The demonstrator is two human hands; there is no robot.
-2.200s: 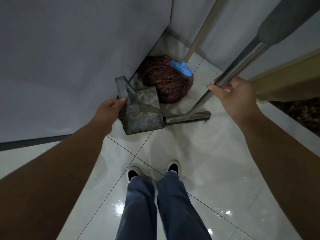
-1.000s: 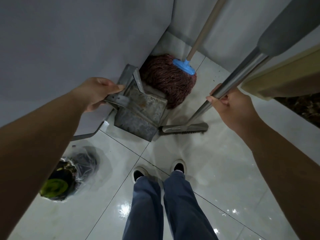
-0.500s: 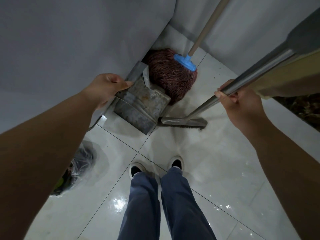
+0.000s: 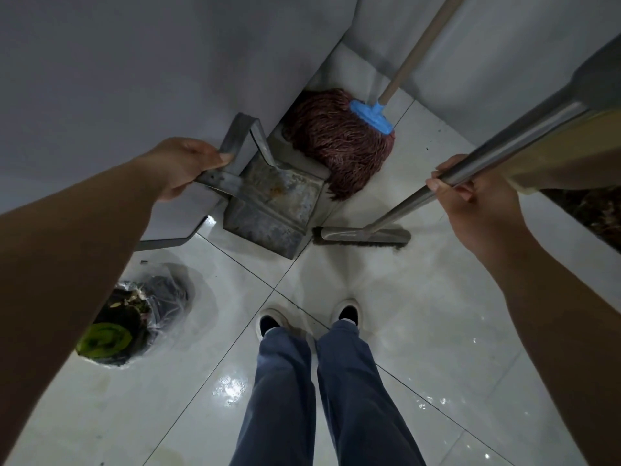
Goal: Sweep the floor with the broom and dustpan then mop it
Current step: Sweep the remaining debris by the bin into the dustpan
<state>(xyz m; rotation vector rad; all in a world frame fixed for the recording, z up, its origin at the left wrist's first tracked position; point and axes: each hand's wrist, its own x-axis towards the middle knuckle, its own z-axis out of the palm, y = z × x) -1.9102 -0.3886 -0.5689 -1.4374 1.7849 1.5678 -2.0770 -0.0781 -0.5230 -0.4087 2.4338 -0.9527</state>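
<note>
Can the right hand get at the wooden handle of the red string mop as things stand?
Probably not yet: the right hand grips the metal broom handle. The mop handle itself leans unobstructed in the corner, so freeing that hand should do.

The dustpan (image 4: pixel 272 203) was dull grey metal, scuffed and blotched with rust in its tray. The broom (image 4: pixel 363 234) had a smooth, shiny metal shaft with a matt grey sleeve higher up, and dark bristles under a grey head. The mop (image 4: pixel 339 153) was a mass of reddish-brown cloth yarn, clamped in bright blue plastic on a pale wooden-looking pole. The floor (image 4: pixel 420 314) was glossy white tile, throwing back light. A clear, crinkled plastic bag (image 4: pixel 141 317) glistened. The walls (image 4: pixel 117 62) looked smooth and matt.
</note>
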